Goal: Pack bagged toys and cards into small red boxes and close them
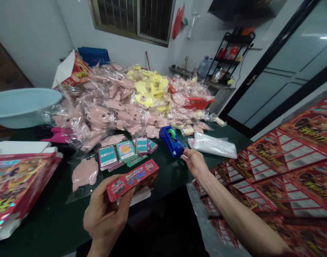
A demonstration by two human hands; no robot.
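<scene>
Cartons (17,185), printed and stacked flat, lie well left of my left hand (104,219), with a pale blue plastic basin (21,107) beyond them. Ahead of that grip, a heap of pink plush toys (99,107) in clear bags spreads across the dark green table (169,189), with yellow plush toys (150,89) behind it. A single bagged pink plush piece (84,174) lies flat just above the hand. Card decks (126,150) sit in small groups between the heap and my hands, apparently spread out so that each kind stays easy to reach.

My left hand is clenched around a red card box (132,180), holding it tilted above the table, perhaps to bring its printed face into my view. To the right of that grip, a blue tape dispenser (172,141) with a green roll sits within easy reach. My right hand (194,162) is released, its fingers loosely curled just beside the dispenser; I cannot tell whether they touch it. Farther right lie a pack of clear plastic bags (213,144) and a large spread of flat red cartons (286,167).
</scene>
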